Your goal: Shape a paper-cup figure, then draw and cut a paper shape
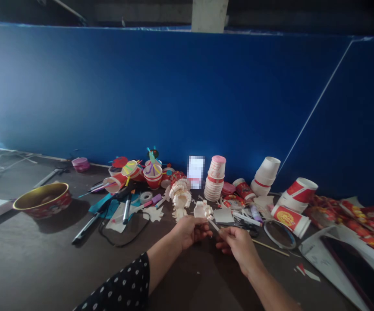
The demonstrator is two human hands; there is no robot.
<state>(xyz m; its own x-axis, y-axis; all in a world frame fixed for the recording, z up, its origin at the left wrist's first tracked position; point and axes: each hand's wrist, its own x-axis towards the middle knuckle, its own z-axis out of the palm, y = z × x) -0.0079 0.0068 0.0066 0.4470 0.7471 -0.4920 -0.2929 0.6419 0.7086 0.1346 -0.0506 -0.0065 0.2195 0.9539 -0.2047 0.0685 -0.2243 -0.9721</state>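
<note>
Pinching a white strip [214, 225] between left hand [190, 232] and right hand [237, 244], open table [196, 283] nearer

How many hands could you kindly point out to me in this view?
2: the left hand, near the middle of the picture, and the right hand, beside it, pinching a thin white strip. No other hand shows.
</note>
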